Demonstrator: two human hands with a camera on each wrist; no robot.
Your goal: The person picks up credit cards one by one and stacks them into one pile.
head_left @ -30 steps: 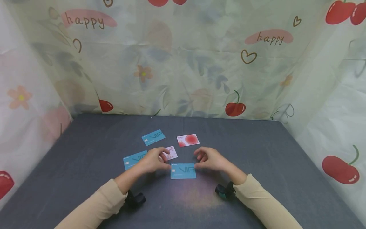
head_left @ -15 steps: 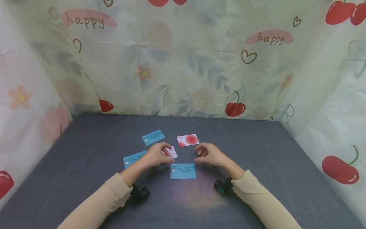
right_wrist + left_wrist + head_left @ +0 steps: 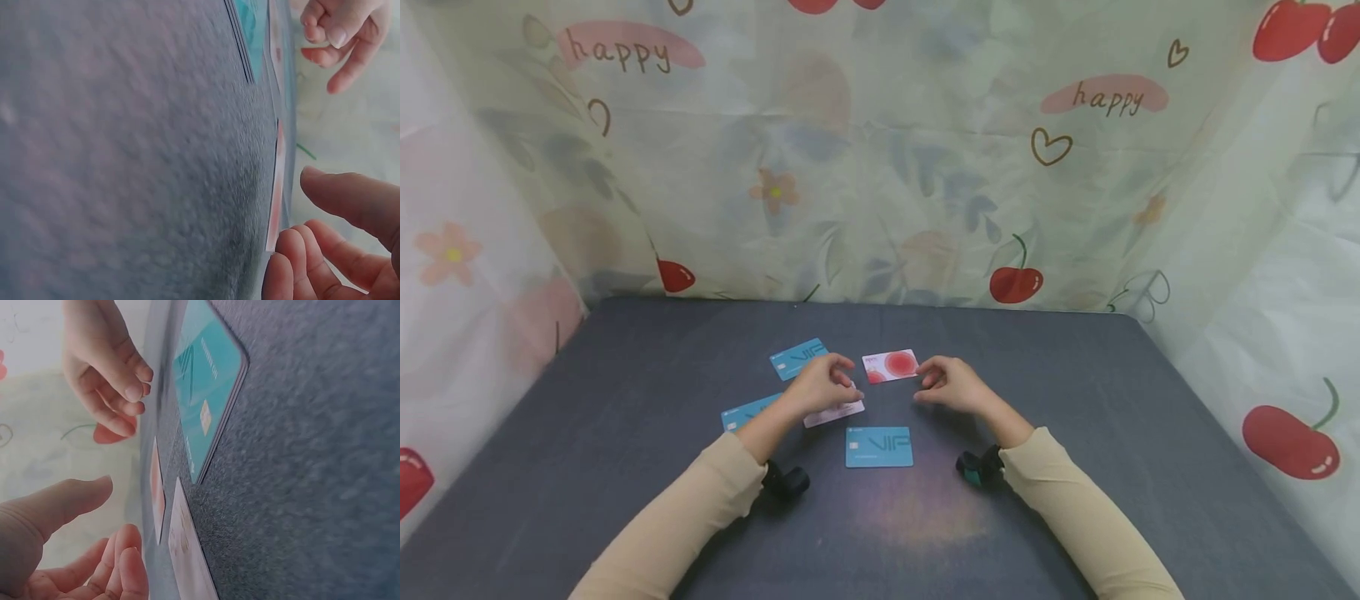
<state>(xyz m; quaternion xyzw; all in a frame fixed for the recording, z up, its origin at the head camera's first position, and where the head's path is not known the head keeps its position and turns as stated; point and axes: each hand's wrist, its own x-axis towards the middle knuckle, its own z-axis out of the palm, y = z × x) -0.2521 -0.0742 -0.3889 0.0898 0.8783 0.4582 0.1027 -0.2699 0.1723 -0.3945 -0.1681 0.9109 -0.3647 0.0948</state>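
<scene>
My left hand [image 3: 820,387] hovers over a pale pink card [image 3: 835,414], hiding part of it. Its fingers are loosely bent, thumb apart, and nothing is between them in the left wrist view. Facing it, my right hand [image 3: 957,387] is also relaxed and holds nothing. Its fingertips come close to the right edge of a white card with a red circle [image 3: 891,365]; whether they touch I cannot tell. Nearer me lies a blue VIP card [image 3: 879,447], topping a thin stack of cards [image 3: 209,403] whose layered edges show in both wrist views.
Two more blue VIP cards lie to the left: the far blue card [image 3: 793,360] and the nearer blue card [image 3: 747,413], partly covered by the left hand. All lie on a dark grey tabletop [image 3: 1045,358]. A printed curtain [image 3: 880,167] stands behind the table.
Both hands have moved away from the blue stack, farther across the table. The left hand went forward and slightly right over the pink card. The cards have stayed in place.
</scene>
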